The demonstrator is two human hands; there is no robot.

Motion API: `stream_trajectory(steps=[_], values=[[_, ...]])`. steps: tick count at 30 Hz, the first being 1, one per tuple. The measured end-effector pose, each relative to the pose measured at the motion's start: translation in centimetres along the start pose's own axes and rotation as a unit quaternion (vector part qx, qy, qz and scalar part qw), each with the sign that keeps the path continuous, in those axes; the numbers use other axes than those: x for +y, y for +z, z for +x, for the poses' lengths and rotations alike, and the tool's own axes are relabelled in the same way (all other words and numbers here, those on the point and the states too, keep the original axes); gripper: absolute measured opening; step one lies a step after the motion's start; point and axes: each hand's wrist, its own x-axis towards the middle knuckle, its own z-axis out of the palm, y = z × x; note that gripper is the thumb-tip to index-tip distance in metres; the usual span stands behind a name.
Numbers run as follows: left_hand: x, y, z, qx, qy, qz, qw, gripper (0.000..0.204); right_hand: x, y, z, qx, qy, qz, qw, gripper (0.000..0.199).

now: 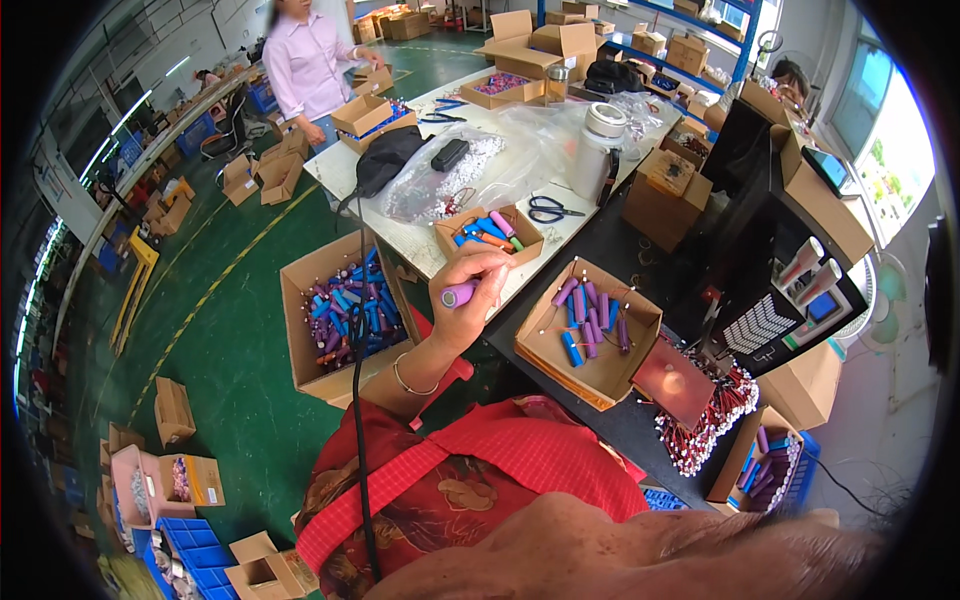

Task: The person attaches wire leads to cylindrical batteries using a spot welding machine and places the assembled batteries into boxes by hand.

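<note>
My left hand (470,298) is closed around a purple cylindrical battery cell (461,292), its flat end showing. The hand is raised beside a small cardboard box (527,244) of loose blue, purple, orange and green cells. Below and left of it stands a deep carton (293,300) full of blue and purple cells with wires. To the right, a shallow cardboard tray (545,343) holds several purple and blue wired cells (590,310). My right hand does not show.
Scissors (550,209), a white flask (595,150) and a plastic bag (440,175) lie or stand on the white table. At right are a black machine (790,300), a reddish plate (675,382) and bundled red wires (705,430). A person (310,65) stands across the table.
</note>
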Motion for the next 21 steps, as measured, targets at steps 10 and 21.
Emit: stream_trajectory(steps=[10, 21], values=[[0.3, 0.2, -0.3, -0.019, -0.007, 0.005, 1.0, 0.011, -1.3, 2.5, -2.8, 0.044, 0.058, 0.019, 0.997, 0.043], [-0.3, -0.2, -0.4, -0.017, -0.029, 0.022, 0.999, 0.01, -3.0, 4.4, -3.9, 0.068, 0.083, 0.013, 0.994, 0.043]])
